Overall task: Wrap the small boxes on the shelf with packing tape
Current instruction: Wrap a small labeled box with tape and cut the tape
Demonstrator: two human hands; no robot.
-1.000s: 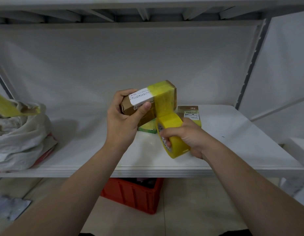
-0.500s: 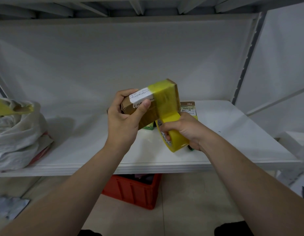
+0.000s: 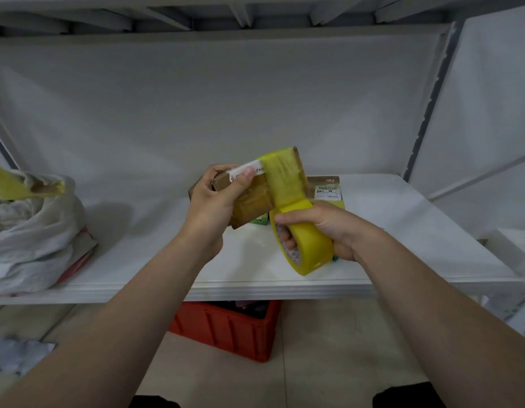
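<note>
The left hand [image 3: 209, 207] grips a small brown cardboard box [image 3: 251, 201] by its left end and holds it in the air above the white metal shelf board [image 3: 402, 237], clear of the surface. The thumb lies across the near upper edge, its tip touching a white printed label [image 3: 246, 169]. The fingers curl round the far side. The box is tilted, right end higher.

A wide band of translucent yellow tape [image 3: 281, 175] covers the box's right end, over the top and down the near face. From the band's lower edge a short strip runs unbroken to the roll of yellow packing tape [image 3: 311, 245].

The right hand [image 3: 331, 228] holds the roll just below and to the right of the box. Its fingers pass through the core, tips showing inside the ring, and the thumb presses on the outer yellow face. The roll stands on edge, tilted, over the front part of the shelf.

Behind the hands, on the shelf, lies 1 flat brown box with a white-and-green label [image 3: 326, 187], yellow tape at its edge, partly hidden by the right hand. A green item [image 3: 259, 221] shows under the held box; cannot tell what it is.

At the shelf's left end sits a crumpled white plastic sack [image 3: 34, 240], with yellow tape sticking out of its top. Below the shelf, on the floor, is a red plastic crate [image 3: 231, 328].
</note>
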